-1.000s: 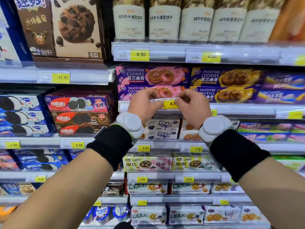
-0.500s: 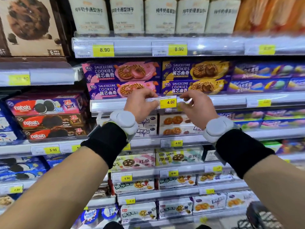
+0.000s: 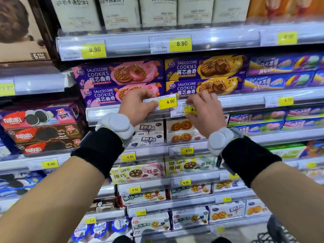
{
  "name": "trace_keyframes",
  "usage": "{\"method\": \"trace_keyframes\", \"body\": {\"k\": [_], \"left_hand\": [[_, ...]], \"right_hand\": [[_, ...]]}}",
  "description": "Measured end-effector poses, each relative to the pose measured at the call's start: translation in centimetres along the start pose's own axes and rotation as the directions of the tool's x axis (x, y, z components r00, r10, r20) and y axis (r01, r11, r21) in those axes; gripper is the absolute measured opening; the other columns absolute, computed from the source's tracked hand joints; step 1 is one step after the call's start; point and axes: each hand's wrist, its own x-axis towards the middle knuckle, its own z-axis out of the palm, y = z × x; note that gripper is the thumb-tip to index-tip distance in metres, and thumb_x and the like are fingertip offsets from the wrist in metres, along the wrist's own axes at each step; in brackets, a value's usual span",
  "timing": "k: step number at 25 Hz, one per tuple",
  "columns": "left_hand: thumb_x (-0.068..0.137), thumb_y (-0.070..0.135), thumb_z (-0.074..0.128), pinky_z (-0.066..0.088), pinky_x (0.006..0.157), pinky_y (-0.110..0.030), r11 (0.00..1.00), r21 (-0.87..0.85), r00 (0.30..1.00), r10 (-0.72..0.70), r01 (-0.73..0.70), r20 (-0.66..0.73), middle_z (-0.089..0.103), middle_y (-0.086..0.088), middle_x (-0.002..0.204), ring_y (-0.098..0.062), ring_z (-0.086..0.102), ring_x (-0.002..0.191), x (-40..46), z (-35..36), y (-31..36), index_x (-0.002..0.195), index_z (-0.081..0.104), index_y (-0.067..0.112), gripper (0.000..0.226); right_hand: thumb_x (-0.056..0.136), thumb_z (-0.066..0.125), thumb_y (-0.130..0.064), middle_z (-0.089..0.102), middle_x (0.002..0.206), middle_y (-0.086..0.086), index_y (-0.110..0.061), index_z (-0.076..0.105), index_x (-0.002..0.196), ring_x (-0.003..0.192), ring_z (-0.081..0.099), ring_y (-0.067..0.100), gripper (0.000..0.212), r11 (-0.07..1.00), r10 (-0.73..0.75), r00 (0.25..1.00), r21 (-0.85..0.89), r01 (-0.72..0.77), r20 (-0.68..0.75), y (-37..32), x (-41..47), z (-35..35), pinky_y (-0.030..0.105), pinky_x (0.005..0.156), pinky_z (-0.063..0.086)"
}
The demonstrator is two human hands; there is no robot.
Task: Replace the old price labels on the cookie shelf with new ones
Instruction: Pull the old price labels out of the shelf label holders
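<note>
A white and yellow price label (image 3: 165,102) reading 4.00 is pinched at its left end by my left hand (image 3: 138,106), in front of the price rail (image 3: 242,102) under the Saucecore Cookies boxes (image 3: 122,74). The label's right end hangs free, tilted a little off the rail. My right hand (image 3: 206,111) grips the rail's clear cover just to the right, fingers on top and thumb below. A second label (image 3: 184,111), also yellow and reading 4.0, sits in the rail partly behind those fingers.
Shelves of cookie boxes fill the view, each rail carrying yellow price labels such as 8.90 (image 3: 181,43) above and 4.00 (image 3: 187,150) below. Nabati boxes (image 3: 40,127) stand at the left. A basket edge (image 3: 280,232) shows at the bottom right.
The view has shifted right and closer. My hands have moved apart: only the left one now holds the 4.00 label, and the right one sits on the rail over a second label.
</note>
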Motion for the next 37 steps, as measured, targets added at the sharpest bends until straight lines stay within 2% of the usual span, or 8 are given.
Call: {"method": "trace_keyframes", "body": {"k": [4,11,15,21,25,31,35,37], "left_hand": [[0.079,0.012,0.072,0.058,0.06,-0.05,1.0,-0.013,1.0,0.006,-0.006,-0.003,0.067,-0.001,0.074,-0.028,0.064,0.059,0.0,0.4,0.2,0.076,0.063,0.023,0.014],[0.079,0.009,0.071,0.059,0.06,-0.049,0.997,-0.073,1.0,0.003,-0.003,0.004,0.067,-0.002,0.074,-0.028,0.065,0.059,-0.2,0.1,0.0,0.081,0.065,0.016,0.009],[0.08,0.002,0.069,0.061,0.061,-0.044,0.993,-0.121,1.0,0.0,0.002,0.013,0.066,-0.006,0.078,-0.027,0.068,0.063,-0.3,-0.3,0.1,0.079,0.064,0.014,0.013],[0.085,0.001,0.065,0.06,0.056,-0.037,0.979,-0.198,0.996,-0.031,0.046,0.078,0.067,-0.007,0.087,-0.028,0.072,0.064,-1.4,-0.8,0.3,0.084,0.06,0.011,0.012],[0.086,0.004,0.065,0.059,0.056,-0.037,0.98,-0.195,0.995,-0.004,0.023,0.099,0.066,-0.006,0.086,-0.029,0.071,0.062,-1.8,-1.3,0.5,0.09,0.06,0.01,0.008],[0.082,0.004,0.069,0.06,0.061,-0.049,0.985,-0.17,0.998,0.018,-0.007,0.066,0.067,-0.014,0.08,-0.032,0.071,0.065,-2.0,-1.9,0.5,0.092,0.062,0.006,0.012],[0.081,0.004,0.07,0.059,0.059,-0.05,0.985,-0.172,0.999,0.024,-0.016,0.044,0.068,-0.012,0.076,-0.029,0.07,0.063,-2.0,-1.7,0.3,0.092,0.062,0.004,0.013],[0.08,0.002,0.07,0.059,0.059,-0.052,0.979,-0.204,1.0,0.02,-0.015,0.023,0.069,-0.012,0.077,-0.031,0.07,0.063,-2.0,-1.5,0.3,0.092,0.061,0.007,0.015]], "right_hand": [[0.079,0.071,-0.029,0.052,0.115,0.005,-0.02,0.055,0.11,0.109,0.043,0.03,0.036,0.998,0.053,0.999,-0.033,-0.053,-0.008,-0.2,0.4,-0.3,0.042,0.091,0.033],[0.079,0.07,-0.035,0.05,0.116,0.004,-0.024,0.058,0.105,0.112,0.04,0.028,0.03,0.995,0.087,0.981,-0.06,-0.077,0.175,-0.3,2.2,-1.9,0.043,0.093,0.032],[0.091,0.056,-0.03,0.055,0.112,0.004,-0.022,0.064,0.097,0.108,0.041,0.03,0.013,0.99,0.127,0.985,0.044,-0.132,0.116,-0.5,2.1,-2.0,0.041,0.088,0.034],[0.094,0.052,-0.025,0.058,0.109,0.007,-0.02,0.066,0.094,0.108,0.044,0.033,0.016,0.965,0.224,0.962,0.104,-0.242,0.159,-1.0,2.8,-2.2,0.043,0.088,0.038],[0.094,0.051,-0.023,0.058,0.108,0.01,-0.017,0.066,0.091,0.106,0.045,0.034,0.017,0.96,0.242,0.965,0.123,-0.253,0.097,-1.2,2.7,-1.8,0.044,0.088,0.039],[0.094,0.051,-0.02,0.056,0.111,0.015,-0.011,0.066,0.095,0.107,0.046,0.038,0.018,0.943,0.276,0.961,0.198,-0.268,-0.011,-1.5,2.9,-1.4,0.047,0.09,0.043],[0.092,0.052,-0.019,0.056,0.105,0.012,-0.012,0.064,0.092,0.103,0.05,0.034,0.013,0.936,0.236,0.97,0.283,-0.209,-0.064,-1.5,3.1,-2.0,0.045,0.09,0.043],[0.092,0.054,-0.019,0.054,0.098,0.007,-0.013,0.064,0.09,0.095,0.051,0.027,0.011,0.93,0.191,0.98,0.331,-0.16,-0.063,-2.1,2.9,-2.6,0.038,0.086,0.042]]}}
